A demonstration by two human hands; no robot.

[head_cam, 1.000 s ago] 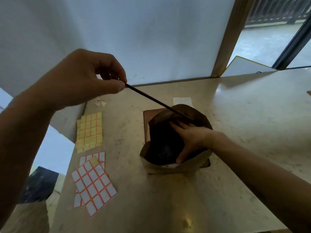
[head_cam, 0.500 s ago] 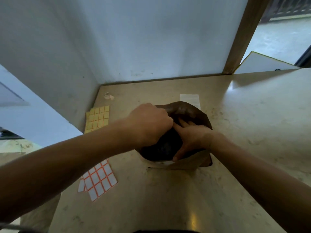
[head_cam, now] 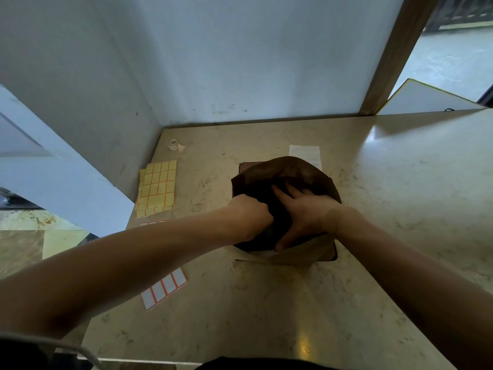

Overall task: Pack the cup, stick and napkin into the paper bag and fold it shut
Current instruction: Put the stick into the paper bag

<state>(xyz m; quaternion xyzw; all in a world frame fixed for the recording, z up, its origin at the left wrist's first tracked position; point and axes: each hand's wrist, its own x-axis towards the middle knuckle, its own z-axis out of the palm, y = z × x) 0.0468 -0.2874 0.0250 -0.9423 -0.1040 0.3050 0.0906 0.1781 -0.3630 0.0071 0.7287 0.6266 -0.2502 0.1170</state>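
The brown paper bag (head_cam: 290, 172) stands open in the middle of the counter. My left hand (head_cam: 249, 217) is curled into a fist at the bag's left rim, fingers turned down into the dark opening. The stick it carried is out of sight under the fist. My right hand (head_cam: 302, 217) lies spread over the bag's mouth with straight fingers reaching inside and the thumb along the near rim. The bag's inside is too dark to show the cup. The white napkin (head_cam: 304, 153) lies flat just behind the bag.
A dark flat mat (head_cam: 333, 256) lies under the bag. Yellow label sheets (head_cam: 158, 188) and a white label sheet (head_cam: 165, 288) lie to the left, with a small tape roll (head_cam: 174, 144) near the corner. White walls (head_cam: 240, 62) close the back and left.
My left hand came down from high on the left, bringing the stick into the bag; the stick is no longer visible. My right hand stayed on the bag's mouth.
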